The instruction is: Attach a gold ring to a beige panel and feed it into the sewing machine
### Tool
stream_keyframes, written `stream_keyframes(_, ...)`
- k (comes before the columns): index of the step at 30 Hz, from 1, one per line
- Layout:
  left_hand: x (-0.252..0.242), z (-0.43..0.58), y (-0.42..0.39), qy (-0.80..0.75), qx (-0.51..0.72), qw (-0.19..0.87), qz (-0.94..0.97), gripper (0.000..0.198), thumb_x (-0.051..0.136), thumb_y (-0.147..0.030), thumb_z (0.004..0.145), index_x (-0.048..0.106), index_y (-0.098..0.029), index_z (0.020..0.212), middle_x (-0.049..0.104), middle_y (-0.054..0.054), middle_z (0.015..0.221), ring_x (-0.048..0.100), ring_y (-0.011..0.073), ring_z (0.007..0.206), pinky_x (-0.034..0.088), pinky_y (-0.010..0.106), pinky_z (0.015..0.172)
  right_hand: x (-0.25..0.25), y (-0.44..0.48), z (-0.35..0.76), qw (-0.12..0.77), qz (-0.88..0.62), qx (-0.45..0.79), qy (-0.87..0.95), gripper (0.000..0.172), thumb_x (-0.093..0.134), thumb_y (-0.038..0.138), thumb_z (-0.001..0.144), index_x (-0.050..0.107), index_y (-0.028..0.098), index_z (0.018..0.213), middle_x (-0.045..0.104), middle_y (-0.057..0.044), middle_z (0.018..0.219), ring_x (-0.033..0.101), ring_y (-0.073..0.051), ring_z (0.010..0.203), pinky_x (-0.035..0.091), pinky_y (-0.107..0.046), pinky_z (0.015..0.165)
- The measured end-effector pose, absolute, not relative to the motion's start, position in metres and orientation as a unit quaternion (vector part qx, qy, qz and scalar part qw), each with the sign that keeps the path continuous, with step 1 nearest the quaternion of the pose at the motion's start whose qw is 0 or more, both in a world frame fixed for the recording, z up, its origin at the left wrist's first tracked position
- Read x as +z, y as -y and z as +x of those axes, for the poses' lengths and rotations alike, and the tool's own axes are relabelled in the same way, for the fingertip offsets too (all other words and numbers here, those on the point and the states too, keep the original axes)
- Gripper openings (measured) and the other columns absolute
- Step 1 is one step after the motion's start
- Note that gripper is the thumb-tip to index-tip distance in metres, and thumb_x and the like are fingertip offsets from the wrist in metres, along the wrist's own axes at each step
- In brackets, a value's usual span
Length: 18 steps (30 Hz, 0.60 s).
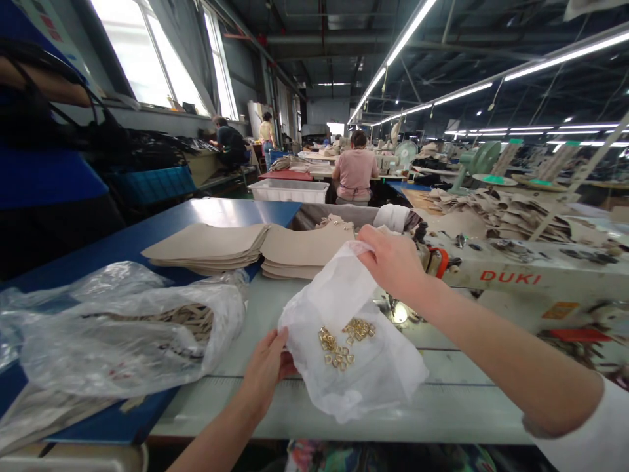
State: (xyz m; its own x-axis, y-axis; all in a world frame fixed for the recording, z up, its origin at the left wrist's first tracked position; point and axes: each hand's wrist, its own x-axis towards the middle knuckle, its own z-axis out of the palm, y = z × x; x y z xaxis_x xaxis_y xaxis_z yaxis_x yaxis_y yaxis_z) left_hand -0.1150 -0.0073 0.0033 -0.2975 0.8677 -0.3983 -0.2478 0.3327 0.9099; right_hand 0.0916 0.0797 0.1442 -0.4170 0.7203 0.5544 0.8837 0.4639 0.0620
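So the small white plastic bag (351, 341) was held up just above the near edge of the sewing table (442, 400), both hands on it. The right hand (396, 262) had its fingers pinched together on the bag's top far corner, lifting it, while the left hand (268, 370) was clamped on the lower left edge, thumb on top. Holding it stretched like that looked like a way to keep the mouth up and let the little gold metal rings (341, 341) settle into the belly of the bag, where they showed through the thin plastic.

To the left sat a bigger clear plastic bag (132, 334) stuffed with tan strips, lying half on the blue side table (147, 236). Just past the bags were two fanned stacks of beige fabric pieces (260, 252), within easy reach. The sewing machine (515, 278) was on the right, its little lamp lit under the right wrist.

The room was a big factory floor: strip lights overhead, tall windows far left, a person in a pink top (354, 174) seated with their back turned, a white bin (289, 190) near them, more workers further off.
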Motion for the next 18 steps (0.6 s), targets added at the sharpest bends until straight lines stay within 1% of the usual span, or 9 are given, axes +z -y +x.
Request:
stream_keyframes(4,0.004,-0.124,0.014,-0.658,0.551,0.389,0.336,0.029,0.053,-0.037,0.081,0.051,-0.015,0.098,0.060,0.009,0.098,0.061,0.0215,0.088,0.053,0.034,0.076,0.144,-0.081,0.098,0.284,-0.465,-0.158,0.823,0.015,0.042,0.028,0.091,0.051,0.016,0.087,0.055,-0.002,0.075,0.052,-0.015,0.069,0.020,-0.025,0.054)
stream_keyframes(7,0.019,-0.119,0.026,-0.650,0.566,0.195,0.467,0.048,0.059,-0.040,0.076,0.047,-0.018,0.118,0.047,0.012,0.126,0.047,0.0258,0.117,0.043,0.038,0.096,0.147,-0.076,0.098,0.365,-0.435,-0.073,0.820,0.014,0.044,0.026,0.087,0.050,0.016,0.079,0.051,0.000,0.068,0.047,-0.013,0.064,0.022,-0.024,0.055)
stream_keyframes(9,0.037,-0.108,0.030,-0.609,0.539,0.089,0.575,0.070,0.065,-0.040,0.073,0.034,-0.023,0.134,0.029,0.010,0.143,0.030,0.0272,0.131,0.034,0.039,0.105,0.150,-0.067,0.090,0.441,-0.412,0.051,0.796,0.015,0.046,0.025,0.083,0.048,0.017,0.072,0.047,0.002,0.063,0.043,-0.011,0.061,0.025,-0.022,0.055)
stream_keyframes(11,0.055,-0.095,0.028,-0.572,0.507,0.033,0.644,0.091,0.071,-0.039,0.069,0.020,-0.023,0.142,0.014,0.010,0.150,0.016,0.0290,0.137,0.027,0.042,0.109,0.154,-0.054,0.078,0.494,-0.374,0.260,0.741,0.014,0.048,0.027,0.080,0.049,0.017,0.070,0.046,0.003,0.062,0.043,-0.011,0.059,0.028,-0.020,0.053)
stream_keyframes(12,0.064,-0.090,0.024,-0.558,0.502,0.026,0.661,0.094,0.072,-0.038,0.068,0.019,-0.022,0.143,0.013,0.010,0.151,0.015,0.0300,0.138,0.025,0.043,0.110,0.156,-0.047,0.071,0.499,-0.349,0.375,0.699,0.013,0.048,0.028,0.079,0.050,0.017,0.072,0.047,0.003,0.063,0.044,-0.010,0.058,0.029,-0.020,0.052)
stream_keyframes(13,0.071,-0.086,0.020,-0.545,0.499,0.042,0.672,0.089,0.071,-0.036,0.069,0.023,-0.020,0.142,0.019,0.011,0.149,0.018,0.0309,0.136,0.026,0.043,0.109,0.156,-0.040,0.065,0.492,-0.321,0.478,0.653,0.014,0.050,0.030,0.078,0.051,0.017,0.075,0.048,0.003,0.064,0.044,-0.010,0.057,0.031,-0.019,0.051)
stream_keyframes(15,0.082,-0.081,0.009,-0.526,0.494,0.133,0.679,0.061,0.065,-0.031,0.072,0.047,-0.017,0.128,0.044,0.011,0.135,0.037,0.0320,0.126,0.037,0.040,0.101,0.152,-0.029,0.056,0.472,-0.283,0.608,0.572,0.017,0.054,0.035,0.076,0.052,0.017,0.078,0.048,0.003,0.065,0.042,-0.010,0.055,0.031,-0.019,0.048)
stream_keyframes(16,0.084,-0.081,0.005,-0.521,0.495,0.192,0.668,0.046,0.062,-0.029,0.073,0.057,-0.016,0.117,0.055,0.011,0.122,0.046,0.0314,0.118,0.043,0.037,0.095,0.148,-0.025,0.054,0.472,-0.276,0.633,0.548,0.019,0.055,0.036,0.075,0.052,0.017,0.077,0.047,0.003,0.065,0.041,-0.009,0.055,0.031,-0.019,0.048)
stream_keyframes(18,0.087,-0.081,0.000,-0.524,0.522,0.293,0.606,0.030,0.059,-0.025,0.071,0.065,-0.015,0.099,0.065,0.007,0.099,0.057,0.0285,0.101,0.048,0.031,0.083,0.134,-0.021,0.053,0.488,-0.287,0.627,0.536,0.018,0.056,0.034,0.076,0.054,0.017,0.078,0.048,0.003,0.066,0.041,-0.009,0.056,0.032,-0.018,0.049)
